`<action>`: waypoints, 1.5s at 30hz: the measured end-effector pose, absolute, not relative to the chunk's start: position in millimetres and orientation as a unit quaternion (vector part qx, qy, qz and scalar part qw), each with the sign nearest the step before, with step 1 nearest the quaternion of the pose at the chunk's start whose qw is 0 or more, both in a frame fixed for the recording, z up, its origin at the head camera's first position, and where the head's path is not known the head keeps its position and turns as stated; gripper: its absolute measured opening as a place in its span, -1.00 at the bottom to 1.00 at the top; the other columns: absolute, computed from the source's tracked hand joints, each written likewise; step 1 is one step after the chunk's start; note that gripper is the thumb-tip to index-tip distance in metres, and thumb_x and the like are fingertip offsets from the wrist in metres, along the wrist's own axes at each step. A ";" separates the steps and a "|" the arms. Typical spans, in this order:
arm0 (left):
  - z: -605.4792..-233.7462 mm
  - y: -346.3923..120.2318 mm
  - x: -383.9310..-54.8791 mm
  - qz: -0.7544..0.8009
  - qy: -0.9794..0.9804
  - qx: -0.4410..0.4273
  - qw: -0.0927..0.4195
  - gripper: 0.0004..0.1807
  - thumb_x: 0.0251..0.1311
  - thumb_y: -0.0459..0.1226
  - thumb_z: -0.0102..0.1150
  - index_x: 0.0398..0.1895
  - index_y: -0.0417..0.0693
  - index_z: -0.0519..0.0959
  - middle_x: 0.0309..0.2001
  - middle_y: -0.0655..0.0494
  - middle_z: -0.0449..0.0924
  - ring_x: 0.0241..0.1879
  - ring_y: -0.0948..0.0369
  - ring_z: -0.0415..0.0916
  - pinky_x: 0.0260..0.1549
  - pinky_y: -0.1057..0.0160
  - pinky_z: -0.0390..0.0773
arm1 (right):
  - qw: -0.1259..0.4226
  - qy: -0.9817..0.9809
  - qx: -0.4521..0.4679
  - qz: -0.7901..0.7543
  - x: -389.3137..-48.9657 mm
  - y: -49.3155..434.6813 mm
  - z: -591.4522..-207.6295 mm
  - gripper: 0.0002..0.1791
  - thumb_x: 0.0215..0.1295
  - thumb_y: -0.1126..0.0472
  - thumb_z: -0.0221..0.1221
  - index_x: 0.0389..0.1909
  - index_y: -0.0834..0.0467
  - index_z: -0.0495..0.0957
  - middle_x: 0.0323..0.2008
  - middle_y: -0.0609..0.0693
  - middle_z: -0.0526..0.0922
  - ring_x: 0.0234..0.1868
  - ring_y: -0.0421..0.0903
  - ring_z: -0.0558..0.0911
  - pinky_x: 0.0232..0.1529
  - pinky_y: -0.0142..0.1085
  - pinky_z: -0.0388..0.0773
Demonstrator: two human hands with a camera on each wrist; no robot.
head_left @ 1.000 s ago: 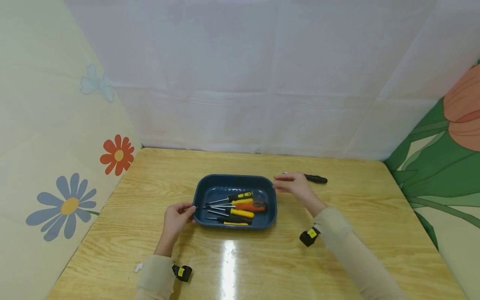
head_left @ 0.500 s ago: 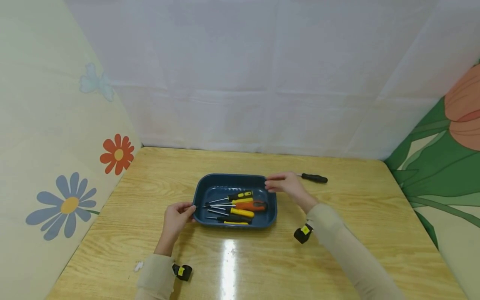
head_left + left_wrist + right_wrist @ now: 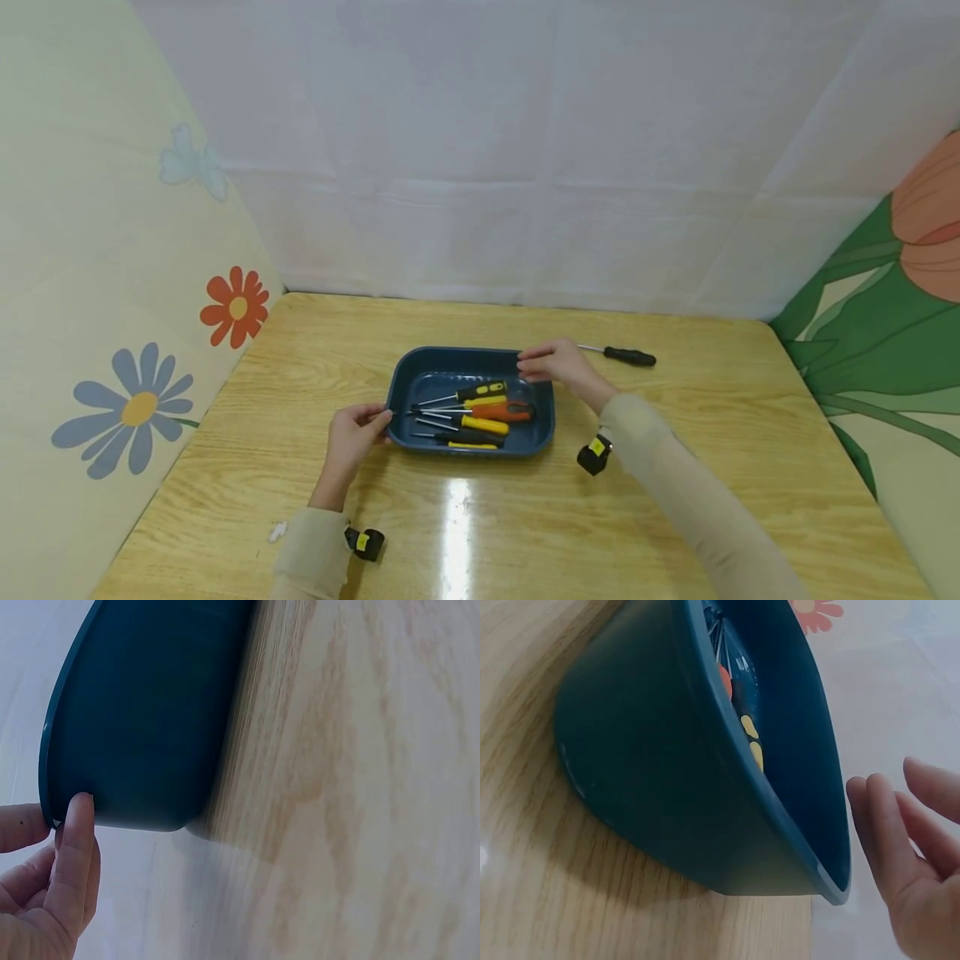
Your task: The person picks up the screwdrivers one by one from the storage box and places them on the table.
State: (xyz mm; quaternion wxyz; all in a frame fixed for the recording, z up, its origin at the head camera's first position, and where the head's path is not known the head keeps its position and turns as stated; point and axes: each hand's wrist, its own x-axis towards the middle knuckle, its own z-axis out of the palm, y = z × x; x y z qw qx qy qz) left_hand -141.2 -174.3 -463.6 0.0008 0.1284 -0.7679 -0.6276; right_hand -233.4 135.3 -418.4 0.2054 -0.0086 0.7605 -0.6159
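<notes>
Since the tray [image 3: 457, 361] might slide, the left hand [image 3: 356, 435] pinches it. Near its rim, the right hand [image 3: 562, 364] hovers, fingertips and thumb apart.

Soft, even light here, and there it is: white glare streaking the glossy, yellow wood-grain table [image 3: 540, 525] at six o'clock in the head view! Wrist views look dimmer, bluish; the dark-blue, round-cornered tray [image 3: 150, 712] throws soft shadow.

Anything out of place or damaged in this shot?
Yes: a black-handled screwdriver lies on the table right of the blue tray, while the other tools sit inside it. A small white patch shows by the left sleeve; scrap or wear, can't tell.
</notes>
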 end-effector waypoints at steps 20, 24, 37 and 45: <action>-462.5 -174.8 -140.8 -0.623 -0.771 0.128 -0.004 -0.76 0.17 -0.48 0.07 -0.14 -0.53 0.50 -0.36 -0.29 0.54 -0.59 0.28 0.50 -0.60 0.38 0.60 | 0.238 0.829 -0.043 -0.505 -246.0 113.5 -415.4 -0.72 0.12 0.43 0.18 -0.12 0.45 0.53 -0.26 0.24 0.63 -0.43 -0.10 0.66 -0.18 -0.11 0.60; -462.7 -174.4 -141.0 -0.623 -0.771 0.130 -0.004 -0.76 0.16 -0.48 0.08 -0.14 -0.52 0.50 -0.36 -0.29 0.55 -0.60 0.28 0.50 -0.60 0.39 0.60 | 0.238 0.832 -0.045 -0.500 -248.2 110.3 -416.9 -0.73 0.11 0.44 0.19 -0.15 0.46 0.54 -0.27 0.24 0.63 -0.41 -0.06 0.66 -0.21 -0.13 0.61; -465.0 -174.1 -141.6 -0.623 -0.772 0.128 0.002 -0.78 0.15 -0.48 0.10 -0.17 -0.51 0.52 -0.40 -0.25 0.55 -0.62 0.27 0.49 -0.61 0.36 0.61 | 0.235 0.863 -0.030 -0.447 -245.9 101.7 -425.9 -0.78 0.01 0.46 0.25 -0.25 0.39 0.60 -0.28 0.21 0.64 -0.42 -0.06 0.66 -0.37 -0.28 0.65; -463.7 -174.2 -141.0 -0.623 -0.772 0.127 0.002 -0.77 0.16 -0.47 0.10 -0.16 -0.50 0.52 -0.40 -0.24 0.55 -0.62 0.26 0.49 -0.60 0.35 0.61 | 0.226 0.875 -0.025 -0.429 -247.2 99.3 -433.3 -0.78 -0.04 0.48 0.26 -0.29 0.38 0.61 -0.30 0.20 0.64 -0.47 -0.09 0.65 -0.43 -0.34 0.64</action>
